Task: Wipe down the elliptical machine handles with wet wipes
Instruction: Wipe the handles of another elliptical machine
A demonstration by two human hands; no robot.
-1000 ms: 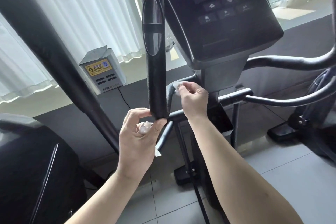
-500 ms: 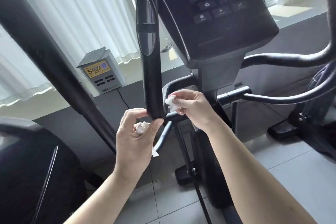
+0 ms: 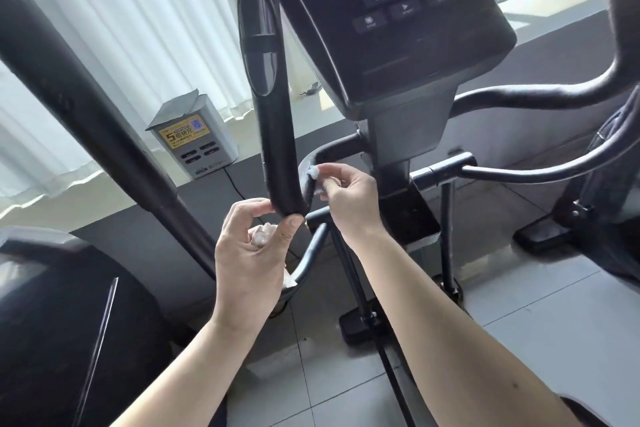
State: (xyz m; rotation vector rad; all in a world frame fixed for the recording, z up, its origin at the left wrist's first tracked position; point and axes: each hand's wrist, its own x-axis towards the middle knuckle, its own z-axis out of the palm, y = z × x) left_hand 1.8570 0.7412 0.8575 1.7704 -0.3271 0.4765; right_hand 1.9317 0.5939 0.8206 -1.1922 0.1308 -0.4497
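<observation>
A black padded elliptical handle [image 3: 273, 128] rises up the middle of the view and curves at its foot into a short bar [image 3: 332, 151] toward the console post. My left hand [image 3: 252, 253] pinches the handle's lower bend between thumb and forefinger, with a crumpled white wipe [image 3: 263, 232] tucked in its palm. My right hand [image 3: 349, 194] pinches a second white wipe [image 3: 314, 172] and presses it against the curved bar just right of the handle.
The black console [image 3: 398, 21] with its buttons hangs above my right hand. A thick black bar [image 3: 86, 107] slants across the left. Curved black handlebars [image 3: 540, 94] reach right. A grey power-bank station [image 3: 195, 144] stands on the windowsill by white curtains. Grey floor tiles [image 3: 519, 315] lie below.
My right hand with its wipe has slid along the curved bar, down toward the handle's foot and back up a little. My left hand has kept its hold on the bend.
</observation>
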